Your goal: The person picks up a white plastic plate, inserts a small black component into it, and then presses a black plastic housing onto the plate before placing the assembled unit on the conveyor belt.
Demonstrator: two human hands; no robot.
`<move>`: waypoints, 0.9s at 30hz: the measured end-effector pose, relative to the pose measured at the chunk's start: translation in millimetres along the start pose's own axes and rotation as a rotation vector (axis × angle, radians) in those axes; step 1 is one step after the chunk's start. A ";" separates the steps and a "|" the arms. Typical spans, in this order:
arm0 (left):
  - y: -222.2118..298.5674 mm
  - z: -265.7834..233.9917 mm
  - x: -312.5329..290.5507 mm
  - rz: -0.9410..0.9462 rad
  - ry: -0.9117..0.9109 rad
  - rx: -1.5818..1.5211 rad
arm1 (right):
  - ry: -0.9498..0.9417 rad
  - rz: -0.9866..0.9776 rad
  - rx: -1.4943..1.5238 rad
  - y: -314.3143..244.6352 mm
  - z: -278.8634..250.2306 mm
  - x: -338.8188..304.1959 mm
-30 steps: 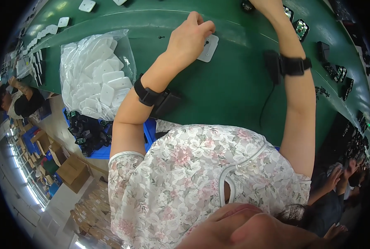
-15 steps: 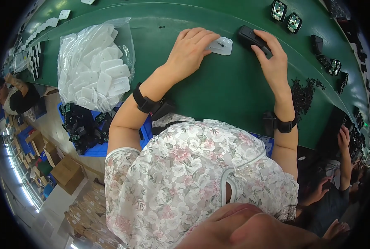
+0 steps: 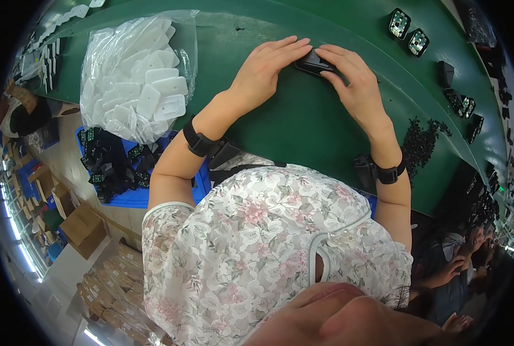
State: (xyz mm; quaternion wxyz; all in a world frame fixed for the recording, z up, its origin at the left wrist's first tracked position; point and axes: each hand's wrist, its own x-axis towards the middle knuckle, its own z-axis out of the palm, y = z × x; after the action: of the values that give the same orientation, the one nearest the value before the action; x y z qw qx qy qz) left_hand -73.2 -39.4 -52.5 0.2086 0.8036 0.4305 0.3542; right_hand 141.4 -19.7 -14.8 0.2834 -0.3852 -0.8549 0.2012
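Observation:
A black plastic housing point(image 3: 313, 65) lies low over the green work table, between my two hands. My right hand point(image 3: 354, 74) grips its right end, with the thumb on the near edge and the fingers over the far side. At the far left end, the fingertips of my left hand point(image 3: 266, 68) are closed together against the housing. The white plate seen earlier is out of sight; the housing or my fingers may cover it. To the left is a clear plastic bag point(image 3: 189, 43) of white plates point(image 3: 167, 86).
Small black parts point(image 3: 421, 141) are heaped on the right. Housings with circuit boards point(image 3: 399, 24) stand at the far right, near more black housings point(image 3: 446, 74). A blue crate point(image 3: 124, 199) holds black parts at lower left. Other people's hands point(image 3: 456, 268) show at right.
My right hand has brought the black housing left to where my left hand held the white plate. That plate no longer shows. The view has shifted slightly.

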 end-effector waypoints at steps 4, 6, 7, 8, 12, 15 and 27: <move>0.6 -2.7 -3.6 0.022 -0.042 0.084 | -0.025 -0.012 -0.047 -6.4 0.0 -1.6; 3.5 -4.5 -3.7 0.025 -0.064 0.112 | -0.020 -0.007 -0.160 -12.1 1.8 -5.5; 5.7 -6.1 -3.3 0.033 -0.075 0.136 | -0.027 0.001 -0.157 -14.2 3.3 -7.1; 7.0 -6.8 -3.4 0.041 -0.087 0.159 | -0.023 -0.003 -0.217 -16.1 5.3 -8.9; 6.4 -9.0 -6.2 0.070 -0.088 0.158 | 0.001 -0.024 -0.300 -19.2 10.0 -13.9; 10.4 -10.5 -6.3 0.078 -0.078 0.186 | -0.009 -0.010 -0.231 -18.2 6.1 -12.2; 6.2 -8.5 -3.2 0.090 -0.091 0.209 | -0.040 -0.018 -0.326 -20.1 3.2 -10.0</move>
State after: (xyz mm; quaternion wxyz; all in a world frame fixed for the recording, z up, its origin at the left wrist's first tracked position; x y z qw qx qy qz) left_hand -77.4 -45.2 -44.1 0.1268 0.8547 0.4187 0.2797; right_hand 133.8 -40.4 -9.2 0.2017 -0.4145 -0.8850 0.0648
